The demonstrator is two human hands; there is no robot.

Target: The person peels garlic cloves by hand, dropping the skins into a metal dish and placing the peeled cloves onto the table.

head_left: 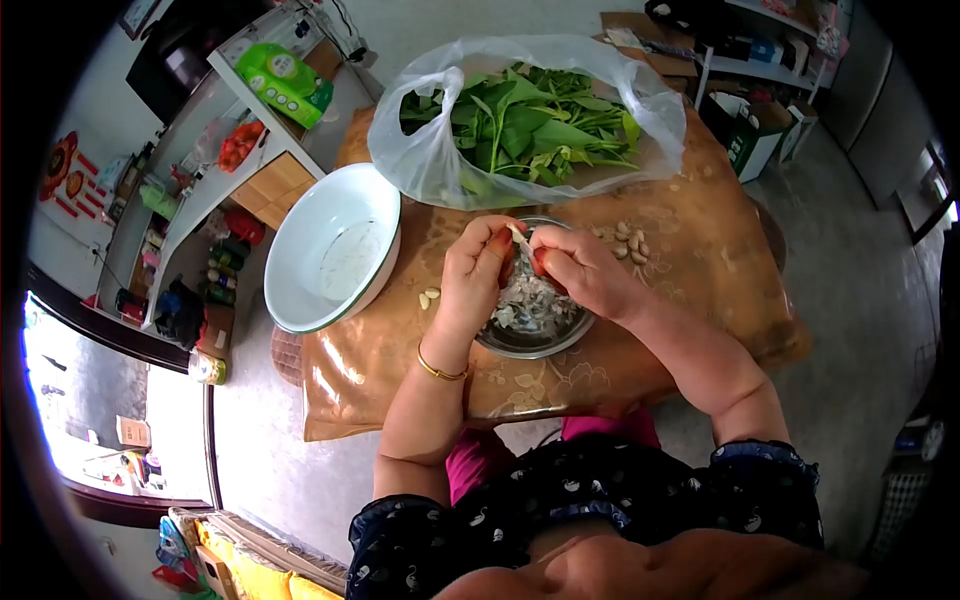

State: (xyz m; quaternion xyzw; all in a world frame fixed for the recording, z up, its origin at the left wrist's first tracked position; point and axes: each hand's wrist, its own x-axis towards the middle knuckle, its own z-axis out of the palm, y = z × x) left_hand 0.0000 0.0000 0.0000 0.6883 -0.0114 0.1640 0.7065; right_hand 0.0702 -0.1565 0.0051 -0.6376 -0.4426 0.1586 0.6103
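Over a metal bowl (535, 353), my left hand (474, 268) pinches a pale garlic clove (517, 233) between thumb and fingers. From the other side my right hand (588, 268) is closed at the same clove, its fingertips pressed together; whether they grip the clove itself or loose skin is hard to make out. Papery garlic skins (538, 306) lie heaped in the bowl beneath both hands. To the right, several garlic cloves (625, 242) rest on the tabletop. A few smooth, pale cloves (429, 298) sit left of my left wrist.
A white basin (290, 275) with a little dark debris inside stands at the left of the table (700, 260). Behind the bowl, a clear plastic bag (430, 165) lies open around leafy greens (540, 125). Shelving (215, 190) runs along the left wall.
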